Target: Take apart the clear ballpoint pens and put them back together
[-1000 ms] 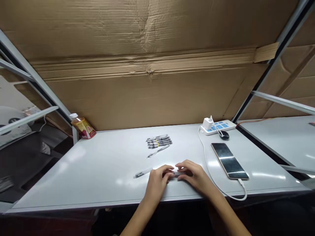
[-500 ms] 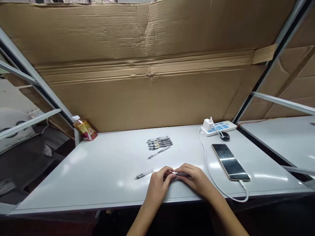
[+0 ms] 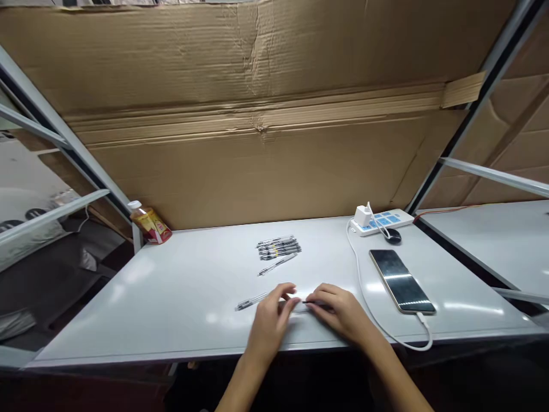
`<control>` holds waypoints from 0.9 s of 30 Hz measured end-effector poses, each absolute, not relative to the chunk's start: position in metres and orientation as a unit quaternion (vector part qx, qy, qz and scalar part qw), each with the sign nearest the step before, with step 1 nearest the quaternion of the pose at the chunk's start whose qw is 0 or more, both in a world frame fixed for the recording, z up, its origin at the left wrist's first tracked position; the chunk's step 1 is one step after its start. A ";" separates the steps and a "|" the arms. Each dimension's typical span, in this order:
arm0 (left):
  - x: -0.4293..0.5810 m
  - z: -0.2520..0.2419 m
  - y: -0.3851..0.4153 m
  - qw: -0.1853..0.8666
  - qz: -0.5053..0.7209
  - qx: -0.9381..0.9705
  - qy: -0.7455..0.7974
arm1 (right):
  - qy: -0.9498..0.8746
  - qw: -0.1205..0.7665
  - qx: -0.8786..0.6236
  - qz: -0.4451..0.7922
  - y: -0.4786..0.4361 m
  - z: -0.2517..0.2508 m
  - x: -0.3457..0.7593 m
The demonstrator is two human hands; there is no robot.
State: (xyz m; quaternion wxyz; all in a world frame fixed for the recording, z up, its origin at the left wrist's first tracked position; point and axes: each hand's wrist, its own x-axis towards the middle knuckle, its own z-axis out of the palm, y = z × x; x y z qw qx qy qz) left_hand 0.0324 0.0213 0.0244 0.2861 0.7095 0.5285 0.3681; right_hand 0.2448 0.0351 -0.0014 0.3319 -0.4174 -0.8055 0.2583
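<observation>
My hands work together at the front of the white table (image 3: 180, 297). My right hand (image 3: 338, 312) pinches a slim pen (image 3: 309, 302), whose dark end shows beside my fingers. My left hand (image 3: 272, 326) curls around the pen's pale end, and its fingers hide most of the barrel. Just left of my left hand lies a clear-barrelled pen (image 3: 251, 301). Farther back, a single pen (image 3: 278, 264) lies below a tight row of several pens (image 3: 278, 248).
A smartphone (image 3: 402, 281) lies to the right on its white charging cable (image 3: 364, 286). Behind it are a power strip (image 3: 381, 222) with a white charger and a black mouse (image 3: 392, 236). A plastic drink bottle (image 3: 150, 225) stands at the back left, against a cardboard backing (image 3: 257, 166).
My hands have parted slightly, and more of the pen's dark end now shows between them. The other pens have stayed put, and the view has shifted only slightly.
</observation>
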 end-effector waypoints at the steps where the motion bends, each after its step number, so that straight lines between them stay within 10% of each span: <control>1: 0.024 0.023 0.021 0.223 0.379 0.714 0.545 | -0.801 0.334 -0.425 0.259 0.035 -0.001 0.245; 6: -0.023 0.015 0.016 -0.003 0.301 0.713 0.634 | -0.789 0.336 -0.443 0.261 0.034 -0.002 0.243; 27: 0.009 0.012 0.019 0.126 0.342 0.769 0.526 | -0.826 0.319 -0.420 0.198 0.038 -0.009 0.240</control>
